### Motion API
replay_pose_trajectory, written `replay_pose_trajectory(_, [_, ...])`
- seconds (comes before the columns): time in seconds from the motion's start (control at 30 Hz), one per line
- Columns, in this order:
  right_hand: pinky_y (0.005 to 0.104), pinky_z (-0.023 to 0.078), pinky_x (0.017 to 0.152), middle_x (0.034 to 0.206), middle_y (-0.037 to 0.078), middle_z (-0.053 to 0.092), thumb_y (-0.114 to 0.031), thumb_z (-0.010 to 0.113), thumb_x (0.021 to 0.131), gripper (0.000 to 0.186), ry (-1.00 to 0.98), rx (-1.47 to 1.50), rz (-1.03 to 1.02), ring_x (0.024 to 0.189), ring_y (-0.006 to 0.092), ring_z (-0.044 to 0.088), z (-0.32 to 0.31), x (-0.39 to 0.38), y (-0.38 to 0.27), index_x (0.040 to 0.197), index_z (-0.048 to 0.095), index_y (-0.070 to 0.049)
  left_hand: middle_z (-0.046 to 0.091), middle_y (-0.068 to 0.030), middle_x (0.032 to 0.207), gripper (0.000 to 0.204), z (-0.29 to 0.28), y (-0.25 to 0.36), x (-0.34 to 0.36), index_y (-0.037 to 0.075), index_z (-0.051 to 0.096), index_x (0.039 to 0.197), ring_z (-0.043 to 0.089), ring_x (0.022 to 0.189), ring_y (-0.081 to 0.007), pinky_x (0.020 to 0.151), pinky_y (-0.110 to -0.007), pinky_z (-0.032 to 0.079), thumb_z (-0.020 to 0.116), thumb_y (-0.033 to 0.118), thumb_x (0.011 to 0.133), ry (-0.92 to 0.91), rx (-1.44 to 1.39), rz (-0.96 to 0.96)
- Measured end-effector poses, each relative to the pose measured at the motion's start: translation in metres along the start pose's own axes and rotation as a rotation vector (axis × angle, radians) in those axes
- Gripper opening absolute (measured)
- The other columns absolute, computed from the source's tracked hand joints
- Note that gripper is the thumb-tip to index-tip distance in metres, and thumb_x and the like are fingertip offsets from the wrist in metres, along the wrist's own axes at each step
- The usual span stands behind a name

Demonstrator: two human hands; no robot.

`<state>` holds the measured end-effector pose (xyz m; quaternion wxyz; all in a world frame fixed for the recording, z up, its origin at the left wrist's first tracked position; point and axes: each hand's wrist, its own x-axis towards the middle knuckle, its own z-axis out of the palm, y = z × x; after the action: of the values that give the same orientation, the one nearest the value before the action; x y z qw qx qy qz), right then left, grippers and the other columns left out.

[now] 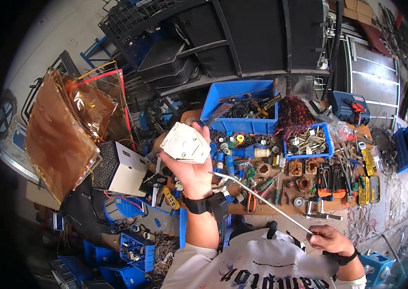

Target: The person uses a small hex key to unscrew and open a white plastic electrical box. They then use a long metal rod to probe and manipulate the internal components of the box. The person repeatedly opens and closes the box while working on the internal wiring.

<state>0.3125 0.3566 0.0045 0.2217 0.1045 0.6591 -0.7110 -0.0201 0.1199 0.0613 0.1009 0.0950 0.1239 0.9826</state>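
My left hand is raised over the workbench, palm up, with a cream-coloured block-like housing resting in it. Screws or holes show on the housing's face, and its edges are chipped or uneven. The fingertips curl behind it, partly hidden. At the lower right my right hand is closed around the near end of a long thin metal rod. The rod slants up to the left, and its slightly bent far tip ends just below and right of the housing, apart from it.
The wooden workbench carries many small parts and tools. A large blue crate stands at its back; a smaller blue tray holds metal pieces. A hex key set lies to the right. Brown translucent sheets stand left, with blue bins below.
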Motion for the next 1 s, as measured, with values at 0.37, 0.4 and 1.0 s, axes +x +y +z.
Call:
replay_pose_trajectory(0.37, [0.0277, 0.036, 0.048, 0.060, 0.002, 0.051, -0.024, 0.062, 0.093, 0.026, 0.318, -0.208, -0.182, 0.052, 0.0096, 0.044, 0.012, -0.018, -0.004, 0.093, 0.060, 0.001, 0.062, -0.0163, 0.114, 0.046, 0.026, 0.000, -0.022, -0.003, 0.059, 0.116, 0.058, 0.109, -0.0308, 0.102, -0.046, 0.045, 0.046, 0.034, 0.092, -0.148, -0.087, -0.072])
replay_pose_trajectory(0.4, [0.0274, 0.036, 0.048, 0.060, 0.002, 0.051, -0.025, 0.062, 0.094, 0.026, 0.313, -0.209, -0.179, 0.052, 0.0094, 0.045, 0.012, -0.019, -0.005, 0.092, 0.060, 0.001, 0.062, -0.0166, 0.114, 0.046, 0.027, -0.001, -0.023, -0.003, 0.059, 0.116, 0.058, 0.109, -0.0308, 0.102, -0.045, 0.045, 0.046, 0.034, 0.092, -0.144, -0.072, -0.057])
replay_pose_trajectory(1.0, [0.0272, 0.039, 0.049, 0.059, 0.003, 0.053, -0.027, 0.058, 0.096, 0.029, 0.244, -0.135, -0.163, 0.052, 0.0107, 0.049, 0.009, -0.024, 0.000, 0.089, 0.059, 0.001, 0.058, -0.0154, 0.114, 0.056, 0.043, -0.004, -0.040, 0.010, 0.058, 0.119, 0.059, 0.099, -0.0276, 0.081, -0.051, 0.052, 0.030, 0.050, 0.091, -0.250, 0.316, 0.307])
